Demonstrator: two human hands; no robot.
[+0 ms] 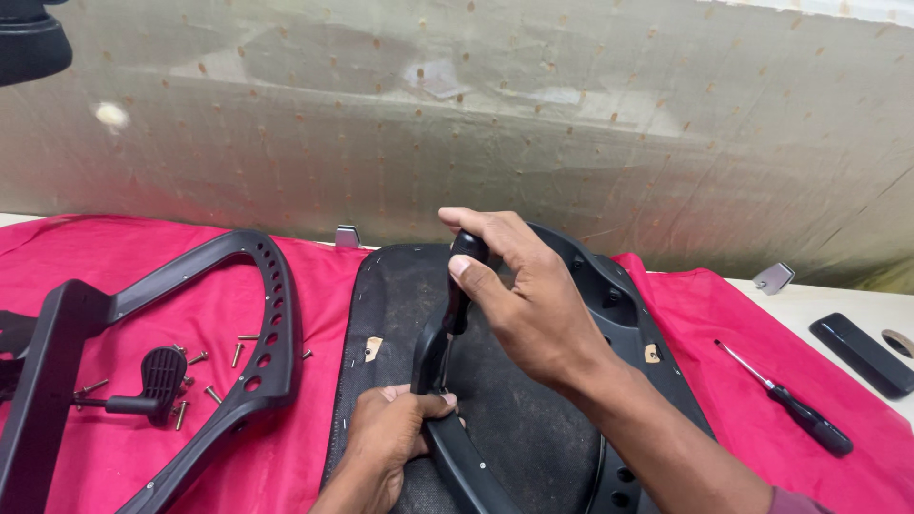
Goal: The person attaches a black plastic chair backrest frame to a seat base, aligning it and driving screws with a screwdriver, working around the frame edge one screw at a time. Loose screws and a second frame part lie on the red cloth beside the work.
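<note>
Gripping the black tool handle (464,286) from above, the right hand (533,305) should press straight down while the left hand (390,433), fingers curled, steadies the armrest bracket (457,457) beneath them on the seat pan (533,428).

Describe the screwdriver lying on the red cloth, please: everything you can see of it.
The screwdriver lies flat on the red cloth, to the right of the black seat pan and apart from both hands. It has a thin, shiny metal shaft pointing up and to the left, and a thick black handle, plastic or rubber by its look, pointing down and to the right. Nothing touches it but the cloth.
</note>
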